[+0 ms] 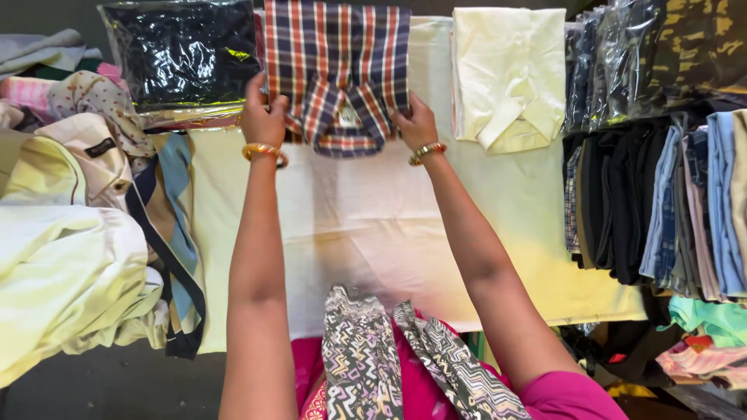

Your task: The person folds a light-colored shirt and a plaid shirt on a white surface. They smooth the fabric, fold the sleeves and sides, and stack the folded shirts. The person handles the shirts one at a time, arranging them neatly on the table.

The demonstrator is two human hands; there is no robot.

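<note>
Your left hand (261, 118) and right hand (415, 123) grip the sides of a folded red, navy and white plaid shirt (336, 66) at twelve o'clock on the cream cloth-covered surface (373, 233). A folded pale yellow shirt (510, 74) lies at one o'clock.

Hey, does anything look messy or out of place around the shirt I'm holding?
The plaid shirt between your left hand and right hand looks neatly folded. Only the loose heap of shirts at left looks untidy, unlike the upright folded stacks at right.
</note>
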